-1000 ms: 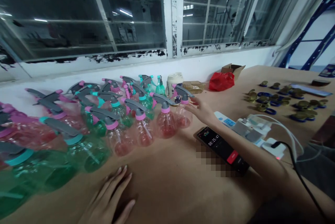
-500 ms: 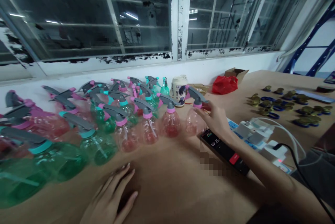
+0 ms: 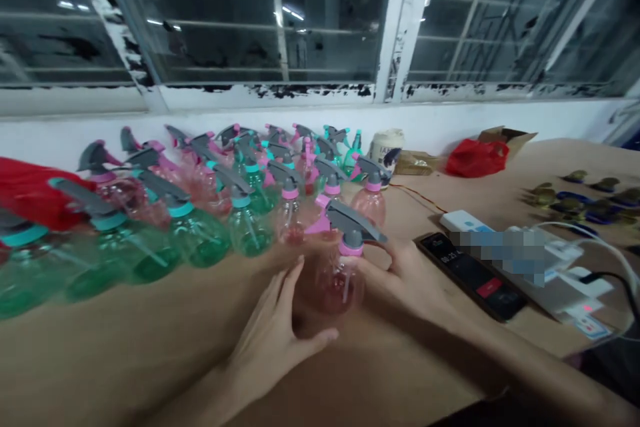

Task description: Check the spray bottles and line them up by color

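A clear pink spray bottle (image 3: pixel 337 280) with a grey and pink trigger head stands upright in front of me, some pink liquid low inside. My right hand (image 3: pixel 400 274) is closed around its right side, just under the pink collar. My left hand (image 3: pixel 280 320) is beside the bottle on its left, thumb and fingers apart, holding nothing. Behind it are more pink spray bottles (image 3: pixel 370 204), and a row of green spray bottles (image 3: pixel 197 244) with turquoise collars runs off to the left.
A phone (image 3: pixel 473 277) showing a timer lies right of my right hand, beside a power strip (image 3: pixel 465 222) with chargers and cables. Farther back are a paper cup (image 3: pixel 387 147), a red bag (image 3: pixel 475 158) and a cardboard box (image 3: pixel 510 140). Several brass-coloured pieces (image 3: pixel 607 184) lie far right.
My right hand has brought a pink spray bottle from the row's right end nearer to me. My left hand has moved right and up towards it. The view has turned left.
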A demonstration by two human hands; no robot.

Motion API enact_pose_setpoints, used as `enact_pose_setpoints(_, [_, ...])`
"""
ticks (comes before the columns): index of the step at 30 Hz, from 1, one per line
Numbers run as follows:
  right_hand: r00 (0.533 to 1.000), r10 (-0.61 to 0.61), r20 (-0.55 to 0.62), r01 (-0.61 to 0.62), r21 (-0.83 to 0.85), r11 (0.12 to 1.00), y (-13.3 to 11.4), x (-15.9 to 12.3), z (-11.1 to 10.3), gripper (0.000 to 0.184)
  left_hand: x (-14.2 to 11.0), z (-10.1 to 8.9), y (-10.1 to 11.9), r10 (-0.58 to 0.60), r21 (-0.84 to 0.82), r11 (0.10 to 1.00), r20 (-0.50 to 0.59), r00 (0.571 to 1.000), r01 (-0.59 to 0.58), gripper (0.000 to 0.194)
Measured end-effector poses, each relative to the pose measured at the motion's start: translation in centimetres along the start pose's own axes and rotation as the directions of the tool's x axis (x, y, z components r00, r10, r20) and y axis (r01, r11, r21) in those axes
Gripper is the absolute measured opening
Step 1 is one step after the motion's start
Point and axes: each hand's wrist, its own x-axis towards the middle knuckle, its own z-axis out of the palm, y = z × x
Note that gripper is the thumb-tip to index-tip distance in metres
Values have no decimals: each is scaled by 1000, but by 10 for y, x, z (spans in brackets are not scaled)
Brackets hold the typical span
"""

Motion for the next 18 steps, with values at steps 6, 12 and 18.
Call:
enact_pose_setpoints(6, [994,-105,27,105,30,994,-16,3,28,36,-5,2,-10,-74,-316,945,63,995,90,84])
enact_pose_setpoints(12, [965,-229,126,216,108,970,-18,17,37,40,-8,-4,-15,-108,-370,918,105,989,140,83])
enact_pose_setpoints(18, [931,-184,314,76,327,942,-19,37,47,28,-6,-2,-18,-13,-311,950,51,999,28,86])
